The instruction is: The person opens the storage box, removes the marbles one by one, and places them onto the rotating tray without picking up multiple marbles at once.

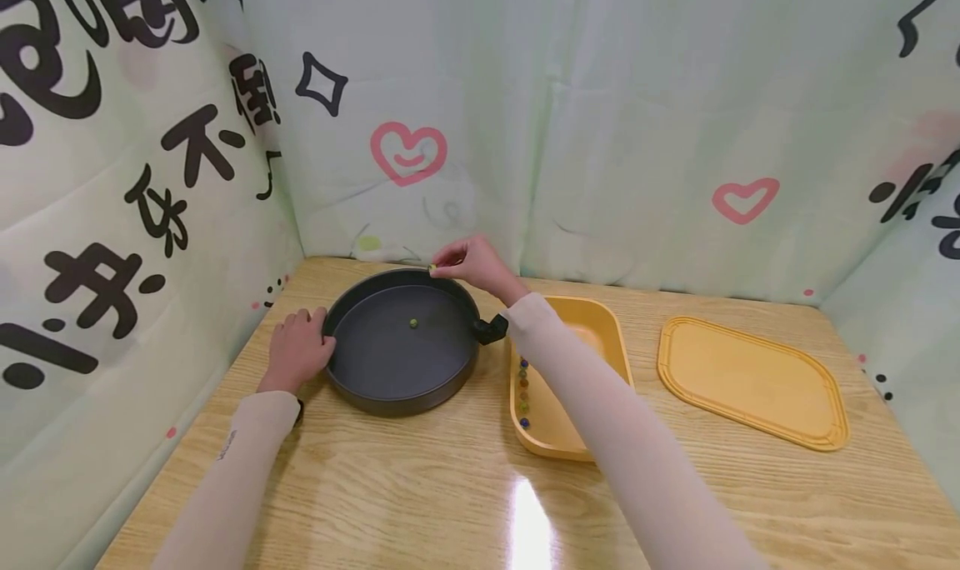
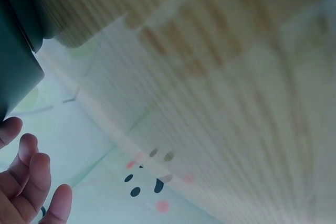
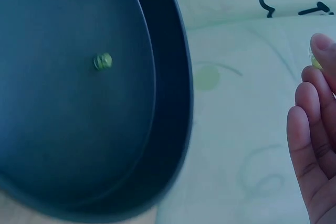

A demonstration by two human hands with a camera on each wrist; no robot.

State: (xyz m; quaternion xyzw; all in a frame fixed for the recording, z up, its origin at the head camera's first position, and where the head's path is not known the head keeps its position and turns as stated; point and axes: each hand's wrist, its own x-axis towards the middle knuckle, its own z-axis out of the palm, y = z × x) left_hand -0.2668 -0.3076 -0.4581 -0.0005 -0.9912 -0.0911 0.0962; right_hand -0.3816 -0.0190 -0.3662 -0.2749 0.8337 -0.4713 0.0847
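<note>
Bead point(image 1: 432, 268) sits pinched in the right hand point(image 1: 476, 263); the left hand point(image 1: 298, 349) grips the pan point(image 1: 397, 362).

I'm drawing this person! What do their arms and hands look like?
The left sleeve and right sleeve are long and pale pinkish-beige. Small dark writing marks the left one. Something black, maybe a strap, peeks from its end. The left hand and right hand wear no gloves.

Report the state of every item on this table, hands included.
Black pan: upright, uncovered
Left hand: touching the pan's left side
Right hand: pinching a yellowish bead
Green bead: lying inside the pan
Yellow container: uncovered
Colored beads: lined up inside it
Yellow panel: lying flat
</note>
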